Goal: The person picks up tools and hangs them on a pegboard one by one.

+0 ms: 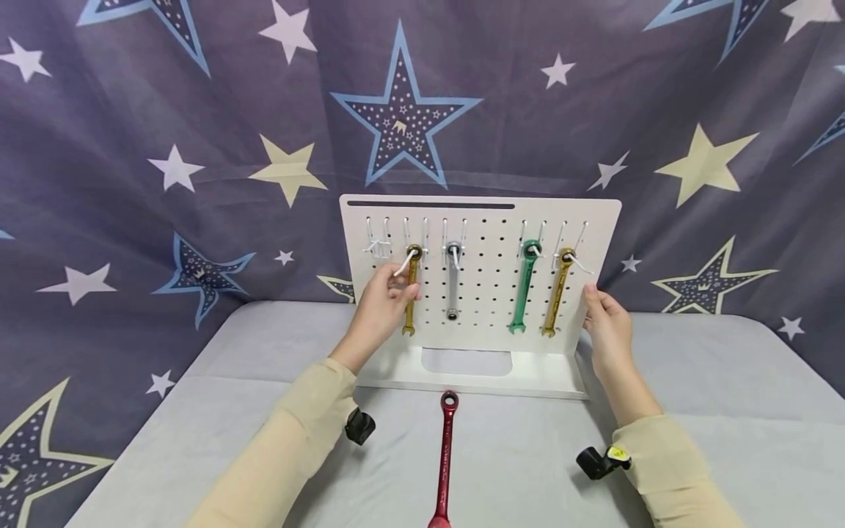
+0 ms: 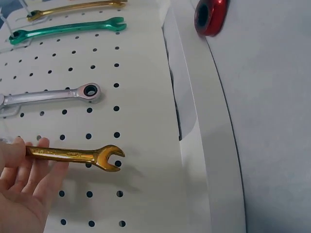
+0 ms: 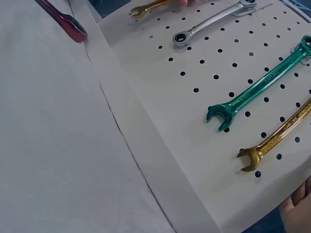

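Left hand (image 1: 381,306) pinching the shaft of a glossy gold open-end wrench (image 1: 411,290) hung on a white perforated pegboard (image 1: 485,293), right hand (image 1: 607,326) with relaxed fingers against the board's right edge, metallic red ratchet wrench (image 1: 445,456) flat on the grey fabric tabletop (image 1: 726,411)

Red wrench (image 1: 445,462) runs off the bottom edge; its far end possibly open-jawed.

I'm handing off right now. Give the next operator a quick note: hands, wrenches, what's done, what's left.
Left hand: holds the shaft of the left gold wrench, which hangs on its hook.
Right hand: steadies the pegboard at its right edge.
Hung: silver wrench, green wrench, right gold wrench.
Left: red wrench lies on the table; the leftmost hook looks free.
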`<state>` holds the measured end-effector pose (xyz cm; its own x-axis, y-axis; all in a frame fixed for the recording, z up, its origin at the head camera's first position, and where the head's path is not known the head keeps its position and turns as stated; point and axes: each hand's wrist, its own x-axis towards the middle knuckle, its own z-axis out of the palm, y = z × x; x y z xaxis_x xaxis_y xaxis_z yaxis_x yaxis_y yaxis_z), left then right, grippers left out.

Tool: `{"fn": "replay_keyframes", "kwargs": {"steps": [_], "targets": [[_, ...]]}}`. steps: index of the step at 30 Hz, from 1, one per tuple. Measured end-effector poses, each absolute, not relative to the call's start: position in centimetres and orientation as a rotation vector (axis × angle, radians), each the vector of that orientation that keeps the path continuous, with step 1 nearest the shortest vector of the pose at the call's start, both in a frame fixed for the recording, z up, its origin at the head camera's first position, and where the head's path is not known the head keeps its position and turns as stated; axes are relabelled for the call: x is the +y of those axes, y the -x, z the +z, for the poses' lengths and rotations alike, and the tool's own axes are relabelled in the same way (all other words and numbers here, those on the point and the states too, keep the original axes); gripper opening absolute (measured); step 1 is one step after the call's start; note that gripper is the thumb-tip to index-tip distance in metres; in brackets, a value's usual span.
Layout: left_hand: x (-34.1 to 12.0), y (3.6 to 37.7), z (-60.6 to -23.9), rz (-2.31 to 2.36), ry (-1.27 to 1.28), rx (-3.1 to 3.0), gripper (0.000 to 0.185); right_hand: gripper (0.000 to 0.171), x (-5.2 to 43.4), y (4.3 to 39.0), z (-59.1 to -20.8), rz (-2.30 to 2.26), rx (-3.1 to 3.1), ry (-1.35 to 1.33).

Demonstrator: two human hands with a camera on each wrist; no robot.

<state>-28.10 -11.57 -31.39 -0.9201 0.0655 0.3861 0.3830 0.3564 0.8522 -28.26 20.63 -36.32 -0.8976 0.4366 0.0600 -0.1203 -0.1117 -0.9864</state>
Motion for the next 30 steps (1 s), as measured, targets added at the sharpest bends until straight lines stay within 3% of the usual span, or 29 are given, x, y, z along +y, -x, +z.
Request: {"fn": "replay_keyframes", "kwargs": {"steps": [13,18,23,30], "targets": [[-12.6,25.9,-32.3,-1.525,0.374,-2.432,0.032,0.033,21.4,28.5,-35.9,2.016,-1.815,0.329],[-12.5,23.5,-31.8,-1.511,0.439,-2.491,0.026,0.049,21.8,28.5,-35.7,1.972,-1.936,0.314],[-11.9,20.0,-32.0,-1.168,0.622,-2.836,0.019,0.068,22.1,28.3,-35.9,1.917,-2.037,0.311],[-11.3,16.4,-33.7,-0.739,0.877,-3.084,0.021,0.069,21.9,27.9,-36.1,1.968,-2.045,0.303]]}}
